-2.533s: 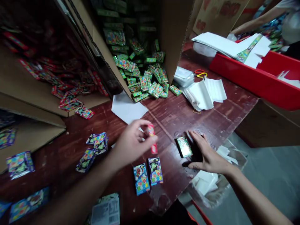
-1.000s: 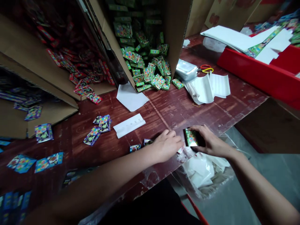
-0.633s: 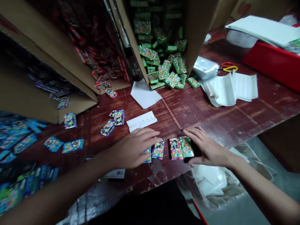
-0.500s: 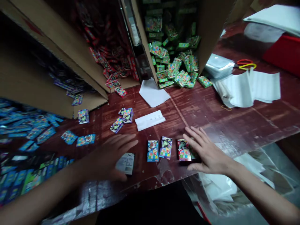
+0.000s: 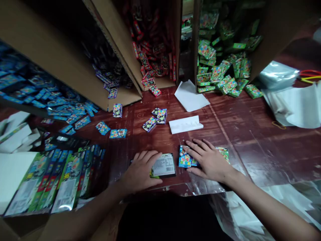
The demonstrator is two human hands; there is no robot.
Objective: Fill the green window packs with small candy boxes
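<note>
My left hand [image 5: 140, 170] lies over a flat printed carton [image 5: 164, 165], its fingers stretched out and its palm covering the left part. A pale label with a barcode faces up on that carton. To the right, my right hand [image 5: 208, 160] rests flat with fingers apart on a row of small printed packets. A blue packet [image 5: 185, 160] shows at the row's left end and a green packet [image 5: 223, 153] at its right end. Some purple shows between; the middle of the row is hidden under the hand.
Cardboard boxes at the back hold heaps of blue packets [image 5: 57, 97], red packets [image 5: 152, 60] and green packets [image 5: 223, 73]. Loose purple packets [image 5: 160, 116] and a folded paper slip [image 5: 185, 124] lie on the table. Printed cartons [image 5: 67, 177] stand in a row at left.
The view has swung left. My left hand has come down on the carton. My right hand has moved left over the small packets, which now sit close together in a row.
</note>
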